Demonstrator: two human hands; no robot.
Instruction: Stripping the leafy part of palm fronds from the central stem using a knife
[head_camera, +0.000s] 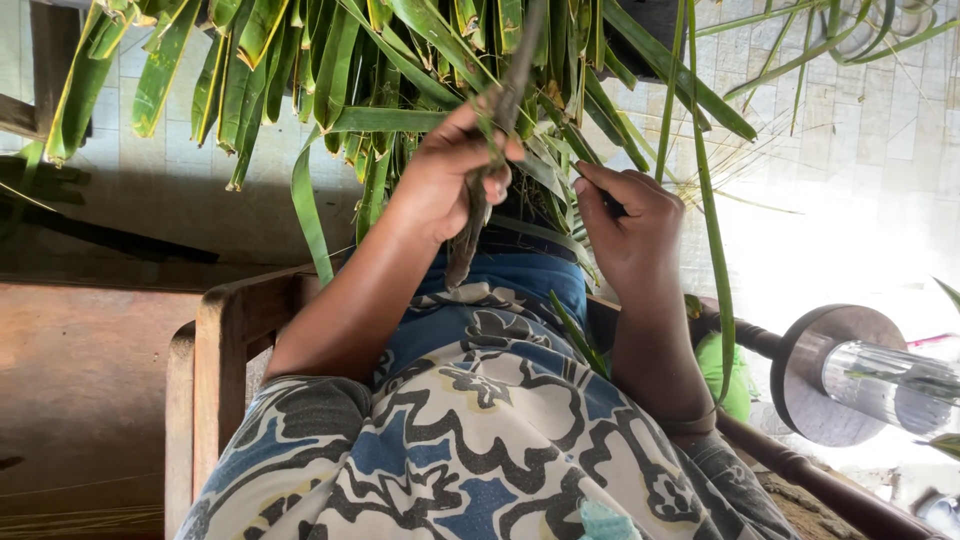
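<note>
Sitting low in the frame, I have my lap covered by a patterned cloth (470, 440) in blue, black and cream, and a wooden chair arm (215, 370) stands at lower left. My forearms rise from there toward the middle of the picture. My left hand (450, 185) is closed around a brown palm stem (490, 150), thumb pressed over it, which I judge keeps the heavy frond steady and upright in front of me. My right hand (625, 225) sits just beside it at centre right, fingers curled and pinched on something dark and thin among the leaf bases; I cannot tell what it is. The long green leaves (330, 70) fan out from the stem across the top of the frame, some drooping past my wrists. At the right edge a round dark metal disc with a shiny cylinder (870, 380) lies beyond a wooden rail (800, 470). Farthest off is pale tiled floor (880, 140). No packages, labels or signs show anywhere.
</note>
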